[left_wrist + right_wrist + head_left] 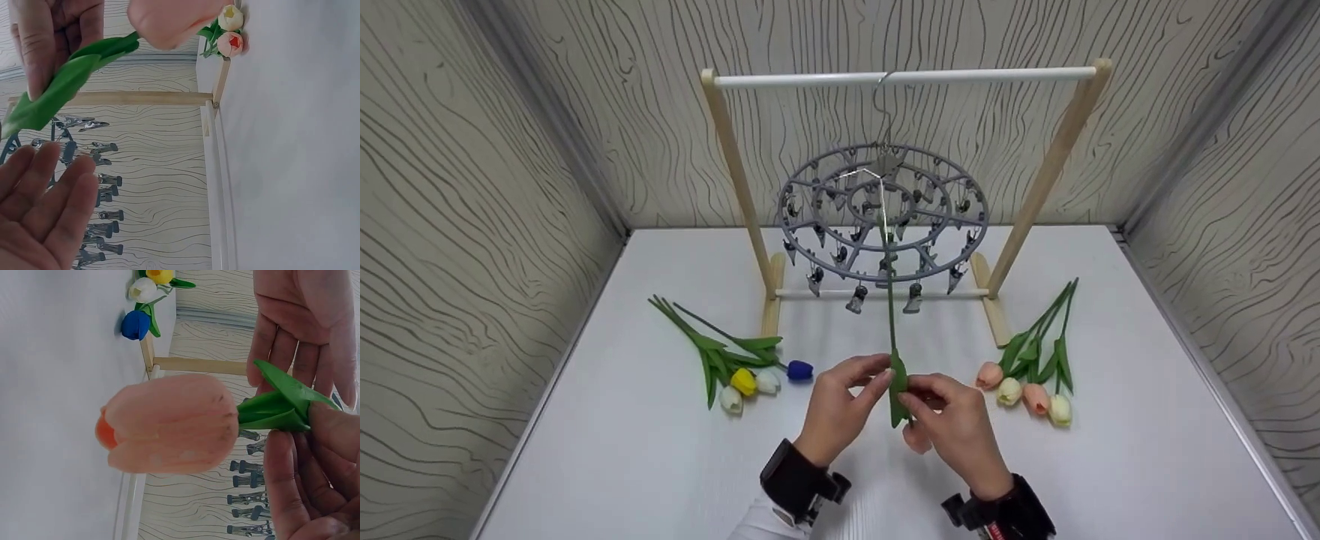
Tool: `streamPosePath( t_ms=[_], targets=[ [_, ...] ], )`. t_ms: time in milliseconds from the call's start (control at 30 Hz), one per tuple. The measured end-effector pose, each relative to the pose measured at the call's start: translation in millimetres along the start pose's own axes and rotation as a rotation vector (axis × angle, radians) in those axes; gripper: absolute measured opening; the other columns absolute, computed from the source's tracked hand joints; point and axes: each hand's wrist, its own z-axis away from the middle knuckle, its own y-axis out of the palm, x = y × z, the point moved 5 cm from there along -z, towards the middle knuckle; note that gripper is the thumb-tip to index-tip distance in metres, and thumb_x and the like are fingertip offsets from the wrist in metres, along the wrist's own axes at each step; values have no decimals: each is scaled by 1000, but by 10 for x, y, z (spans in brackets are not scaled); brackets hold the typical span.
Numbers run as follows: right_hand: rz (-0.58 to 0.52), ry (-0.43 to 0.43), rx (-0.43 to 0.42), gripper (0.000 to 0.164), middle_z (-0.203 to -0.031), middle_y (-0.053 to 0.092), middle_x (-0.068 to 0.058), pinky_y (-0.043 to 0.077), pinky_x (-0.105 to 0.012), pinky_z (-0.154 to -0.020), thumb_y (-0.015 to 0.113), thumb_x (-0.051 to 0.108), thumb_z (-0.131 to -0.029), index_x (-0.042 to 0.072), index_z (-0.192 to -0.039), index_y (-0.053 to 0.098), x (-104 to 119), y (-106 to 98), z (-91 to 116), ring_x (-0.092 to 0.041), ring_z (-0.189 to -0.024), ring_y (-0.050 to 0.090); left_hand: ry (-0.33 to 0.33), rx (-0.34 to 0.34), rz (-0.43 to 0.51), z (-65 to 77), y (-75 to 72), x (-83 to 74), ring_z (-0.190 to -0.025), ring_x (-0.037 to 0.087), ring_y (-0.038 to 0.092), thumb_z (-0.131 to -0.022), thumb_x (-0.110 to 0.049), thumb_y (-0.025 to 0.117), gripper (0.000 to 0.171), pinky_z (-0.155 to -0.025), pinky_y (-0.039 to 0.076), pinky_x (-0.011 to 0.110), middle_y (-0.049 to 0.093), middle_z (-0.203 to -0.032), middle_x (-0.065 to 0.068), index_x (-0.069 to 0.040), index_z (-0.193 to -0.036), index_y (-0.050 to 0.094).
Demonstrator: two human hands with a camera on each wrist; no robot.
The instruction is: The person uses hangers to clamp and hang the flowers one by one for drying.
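Observation:
A pink tulip [174,424] with a long green stem [892,315] is held in front of the round hanger. Its blossom points toward the person and its stem runs away toward the hanger. My right hand [949,412] pinches a green leaf [73,84] near the blossom with thumb and fingertips. On the other side, my left hand [840,401] has thumb and index tips together at the stem and leaf, while its other fingers [70,216] extend loosely. The exact contact of the left fingertips is partly hidden by the leaf.
A grey round clip hanger [787,217] with several dangling clips hangs from a white rod [810,79] on a wooden stand [1046,180]. Left lie tulips with white, yellow [743,382] and blue [799,370] blossoms; right lie pink [1036,399] and cream tulips [1060,410].

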Motion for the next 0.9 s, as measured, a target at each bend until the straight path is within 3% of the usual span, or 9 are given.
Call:
streamPosePath(
  t_ms=[367,600,900],
  targets=[
    [40,-96,39,15,-97,81,0,62,-20,-76,82,11,-91,14,-105,81,59,155,33,-8,-85,75,10,-38,55,32,-70,11,-100,17,76,-104,-27,69,22,-88,63,27,80,-111,6,-12,-115,80],
    [73,-137,2,15,-94,80,4,62,-21,-75,84,9,-89,15,-103,82,102,193,19,-4,-84,74,-14,-33,80,51,-100,42,-100,13,75,-102,-27,72,20,-88,63,26,80,-110,3,-14,-115,80],
    [107,-138,-8,17,-96,79,5,63,-21,-78,84,11,-90,14,-106,82,147,84,-100,-5,-85,73,-38,-94,41,39,-177,24,-100,18,77,-103,-25,71,22,-91,63,28,82,-108,4,-10,-115,80]
  ],
)
